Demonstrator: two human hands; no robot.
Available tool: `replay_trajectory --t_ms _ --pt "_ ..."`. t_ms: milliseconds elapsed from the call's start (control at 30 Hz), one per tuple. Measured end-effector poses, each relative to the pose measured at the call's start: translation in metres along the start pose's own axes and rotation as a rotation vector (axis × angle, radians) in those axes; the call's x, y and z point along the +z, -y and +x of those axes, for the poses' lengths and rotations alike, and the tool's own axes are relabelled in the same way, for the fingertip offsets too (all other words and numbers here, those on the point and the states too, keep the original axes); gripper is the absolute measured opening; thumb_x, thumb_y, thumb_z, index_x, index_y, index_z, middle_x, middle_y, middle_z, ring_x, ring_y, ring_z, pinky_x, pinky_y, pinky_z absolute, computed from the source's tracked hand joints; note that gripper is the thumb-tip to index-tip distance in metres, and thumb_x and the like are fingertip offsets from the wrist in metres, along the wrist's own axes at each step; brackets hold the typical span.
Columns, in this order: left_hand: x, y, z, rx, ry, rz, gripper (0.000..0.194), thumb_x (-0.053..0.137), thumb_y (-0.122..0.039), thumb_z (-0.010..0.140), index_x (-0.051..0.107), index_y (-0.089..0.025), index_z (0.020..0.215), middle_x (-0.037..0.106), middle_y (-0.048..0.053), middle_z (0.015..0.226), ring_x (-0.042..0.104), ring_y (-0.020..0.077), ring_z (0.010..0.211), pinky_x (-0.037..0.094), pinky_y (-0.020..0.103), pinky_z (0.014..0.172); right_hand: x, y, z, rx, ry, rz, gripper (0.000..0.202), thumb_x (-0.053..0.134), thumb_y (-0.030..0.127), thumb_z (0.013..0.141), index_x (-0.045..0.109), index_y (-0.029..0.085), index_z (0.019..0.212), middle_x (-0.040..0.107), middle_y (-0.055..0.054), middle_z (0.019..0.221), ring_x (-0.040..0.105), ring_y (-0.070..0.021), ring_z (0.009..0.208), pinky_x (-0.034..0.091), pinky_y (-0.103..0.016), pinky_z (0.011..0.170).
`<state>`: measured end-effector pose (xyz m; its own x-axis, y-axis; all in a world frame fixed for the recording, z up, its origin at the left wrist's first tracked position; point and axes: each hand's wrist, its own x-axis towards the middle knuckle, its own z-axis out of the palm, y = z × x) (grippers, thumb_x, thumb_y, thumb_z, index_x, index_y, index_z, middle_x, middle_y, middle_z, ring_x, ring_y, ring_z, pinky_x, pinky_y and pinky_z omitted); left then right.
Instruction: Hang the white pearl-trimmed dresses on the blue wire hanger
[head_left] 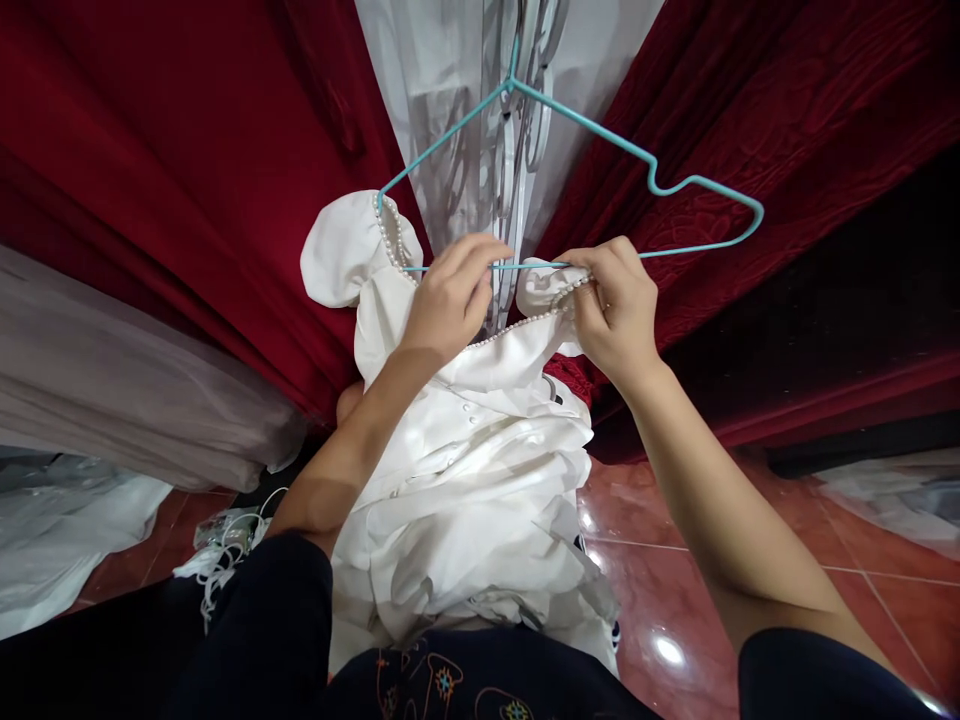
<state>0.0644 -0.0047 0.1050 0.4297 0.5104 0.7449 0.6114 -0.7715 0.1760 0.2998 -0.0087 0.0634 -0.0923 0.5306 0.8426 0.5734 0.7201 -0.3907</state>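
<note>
A white dress point(480, 440) with pearl-trimmed edges and puffed sleeves lies gathered over my lap. Its left puffed sleeve point(339, 250) is over the left end of a turquoise clothes hanger point(592, 125). The hanger's right end is bare and sticks out past my right hand. My left hand point(454, 300) is closed around the hanger's bottom bar, above the neckline. Just to its right, my right hand point(619, 310) pinches the pearl edge of the other sleeve point(544, 288) against the same bar. The fingertips of both hands are partly hidden.
Dark red drapes point(210, 150) hang on the left, and patterned red fabric point(750, 120) on the right. Between them stands a pale metal scrollwork frame point(506, 180). Sheer fabric point(127, 360) hangs at left. White cords point(225, 560) lie near the red tiled floor point(660, 570).
</note>
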Motion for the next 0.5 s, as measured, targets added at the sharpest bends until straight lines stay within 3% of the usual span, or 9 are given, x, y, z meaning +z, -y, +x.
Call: replay_trajectory --t_ms 133,167,233,300,367,433,500 --pt "0.014 -0.007 -0.004 -0.098 0.062 0.024 0.032 0.043 -0.007 0.107 0.071 -0.02 0.117 0.077 0.004 0.105 0.069 0.0232 0.102 0.048 0.037 0.097 -0.005 0.008 -0.002 -0.014 0.016 -0.024 0.03 0.052 0.025 0.1 0.075 0.026 0.119 0.066 -0.007 0.104 0.068 -0.0234 0.099 0.058 -0.041 0.088" --pt "0.014 -0.01 -0.004 -0.118 0.06 0.017 0.033 0.043 -0.006 0.107 0.071 -0.02 0.116 0.077 0.003 0.104 0.069 0.0226 0.102 0.047 0.037 0.097 -0.008 0.008 -0.003 -0.025 -0.039 -0.018 0.031 0.055 0.027 0.099 0.076 0.027 0.121 0.066 -0.007 0.106 0.068 -0.0238 0.101 0.058 -0.041 0.085" --pt "0.009 -0.015 -0.003 -0.158 0.072 0.003 0.035 0.042 -0.003 0.106 0.071 -0.02 0.116 0.076 0.002 0.102 0.069 0.0218 0.102 0.046 0.035 0.096 -0.017 0.002 -0.005 -0.042 -0.273 0.02 0.035 0.061 0.025 0.093 0.077 0.028 0.124 0.066 -0.009 0.11 0.067 -0.0243 0.102 0.055 -0.037 0.074" --pt "0.004 -0.017 -0.002 -0.19 0.102 0.006 0.036 0.042 -0.002 0.104 0.07 -0.02 0.115 0.076 0.002 0.101 0.07 0.0225 0.101 0.046 0.036 0.095 -0.031 -0.019 -0.006 -0.035 -0.572 0.051 0.036 0.067 0.019 0.086 0.079 0.026 0.119 0.066 -0.01 0.11 0.064 -0.023 0.099 0.046 -0.033 0.066" --pt "0.0 -0.016 0.0 -0.211 0.126 0.006 0.036 0.043 -0.001 0.101 0.071 -0.021 0.112 0.076 0.003 0.1 0.07 0.024 0.099 0.046 0.038 0.094 -0.05 -0.053 -0.002 -0.013 -0.787 0.034 0.029 0.071 0.015 0.079 0.079 0.023 0.105 0.067 -0.009 0.102 0.06 -0.0209 0.09 0.041 -0.033 0.064" --pt "-0.003 -0.012 0.001 -0.223 0.135 -0.019 0.035 0.045 -0.003 0.099 0.072 -0.022 0.109 0.077 0.003 0.1 0.069 0.025 0.098 0.046 0.039 0.094 -0.067 -0.086 0.007 0.047 -0.812 -0.013 0.023 0.079 0.017 0.072 0.073 0.024 0.093 0.065 -0.008 0.091 0.057 -0.0195 0.08 0.037 -0.034 0.062" --pt "-0.004 -0.009 0.003 -0.228 0.14 -0.058 0.034 0.046 -0.005 0.098 0.073 -0.023 0.106 0.078 0.003 0.099 0.069 0.0256 0.097 0.048 0.039 0.092 -0.08 -0.104 0.021 0.123 -0.804 -0.036 0.026 0.083 0.016 0.068 0.066 0.025 0.087 0.063 -0.006 0.084 0.054 -0.0174 0.071 0.033 -0.034 0.06"
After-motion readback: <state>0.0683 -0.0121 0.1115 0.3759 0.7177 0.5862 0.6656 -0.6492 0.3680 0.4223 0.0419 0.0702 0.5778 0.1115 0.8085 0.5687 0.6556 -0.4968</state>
